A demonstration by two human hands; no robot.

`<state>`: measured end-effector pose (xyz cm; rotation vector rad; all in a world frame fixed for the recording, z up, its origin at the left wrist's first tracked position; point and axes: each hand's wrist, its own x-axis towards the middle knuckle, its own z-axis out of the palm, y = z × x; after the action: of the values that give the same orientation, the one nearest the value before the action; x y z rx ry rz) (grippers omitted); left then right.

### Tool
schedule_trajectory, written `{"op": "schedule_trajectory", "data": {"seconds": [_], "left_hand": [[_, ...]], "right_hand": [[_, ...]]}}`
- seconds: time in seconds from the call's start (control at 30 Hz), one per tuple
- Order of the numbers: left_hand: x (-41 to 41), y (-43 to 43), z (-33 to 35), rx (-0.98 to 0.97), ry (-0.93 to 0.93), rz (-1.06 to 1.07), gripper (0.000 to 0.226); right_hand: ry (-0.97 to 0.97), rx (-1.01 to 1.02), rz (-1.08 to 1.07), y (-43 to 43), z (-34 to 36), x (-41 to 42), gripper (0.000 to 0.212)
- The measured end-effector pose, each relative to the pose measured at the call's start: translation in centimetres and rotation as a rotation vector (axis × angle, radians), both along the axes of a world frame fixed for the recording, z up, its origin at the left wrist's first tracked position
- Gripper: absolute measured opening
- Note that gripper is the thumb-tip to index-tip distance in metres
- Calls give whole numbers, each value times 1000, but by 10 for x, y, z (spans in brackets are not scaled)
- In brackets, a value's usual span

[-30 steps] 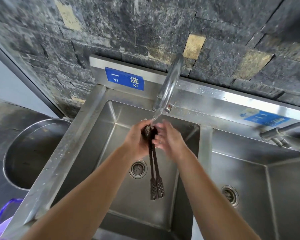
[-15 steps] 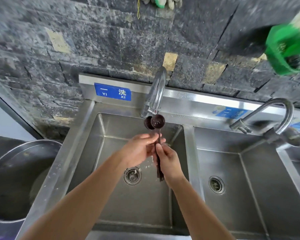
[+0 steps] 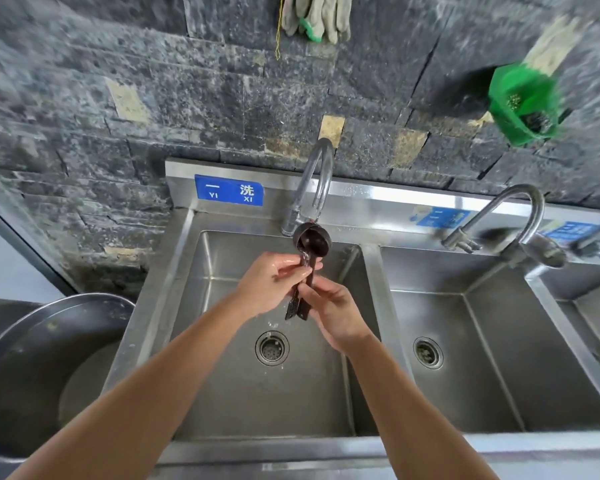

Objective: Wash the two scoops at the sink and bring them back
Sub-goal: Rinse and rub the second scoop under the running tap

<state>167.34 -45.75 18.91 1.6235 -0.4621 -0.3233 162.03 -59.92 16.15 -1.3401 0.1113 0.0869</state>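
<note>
Head cam is looking down at a steel sink (image 3: 160, 299) with a few basins, and both hands are over the left basin. Two dark brown scoops (image 3: 310, 252) are held together, handles side by side and bowls up top, sitting right under the spout of the left faucet (image 3: 314, 188). Water is running off the front bowl and down onto the handles. Left hand (image 3: 269, 285) is wrapped round the handles from the left, fingers curled and close together with the fingertips lying across the stems. Right hand (image 3: 333, 311) comes in from the lower right, thumb and first fingers pinching the lower part of the handles, rest of the fingers folded under so can't really see them. Handle ends poke out below, between the two hands, above the drain (image 3: 272, 348). Blue label (image 3: 228, 190) on the backsplash reads YI XI. Second faucet (image 3: 510, 216) stands over the next basin to the right. Big round metal basin (image 3: 42, 368) sits off to the left of the sink. Pale gloves (image 3: 321, 17) hang on the dark stone wall up top, and a green container (image 3: 523, 105) is up on the right, blurry.
</note>
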Motion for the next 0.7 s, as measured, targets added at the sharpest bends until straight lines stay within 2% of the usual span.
{"op": "schedule_trajectory", "data": {"seconds": [0.13, 0.2, 0.27, 0.3, 0.33, 0.43, 0.47, 0.53, 0.63, 0.67, 0.7], "left_hand": [[-2, 7, 2, -327, 361, 46, 23], [-4, 6, 0, -225, 269, 119, 15], [-7, 2, -3, -27, 69, 189, 12], [-8, -1, -3, -23, 46, 247, 13], [-9, -3, -1, -122, 119, 334, 12], [-5, -5, 8, -630, 428, 551, 14], [-5, -7, 9, -649, 443, 568, 16], [-10, -18, 11, -551, 371, 539, 15], [-28, -51, 2, -101, 178, 440, 11], [-32, -60, -2, -74, 187, 436, 13], [-32, -66, -2, -185, 289, 463, 16]], "right_hand": [[29, 284, 81, 2, 9, -4, 30], [24, 232, 124, 5, 11, -7, 21], [35, 61, 99, 8, 9, -8, 13], [35, -3, 81, 9, 9, -8, 12], [38, -33, 70, 8, 9, -8, 12], [99, 2, 77, -7, 2, -10, 10], [130, 16, 96, -14, -1, -12, 9], [151, 11, 125, -26, -3, -11, 6], [88, 25, -5, -43, -3, -4, 11], [92, 18, -29, -49, -4, -3, 13], [125, -7, -23, -55, -7, -6, 11]]}}
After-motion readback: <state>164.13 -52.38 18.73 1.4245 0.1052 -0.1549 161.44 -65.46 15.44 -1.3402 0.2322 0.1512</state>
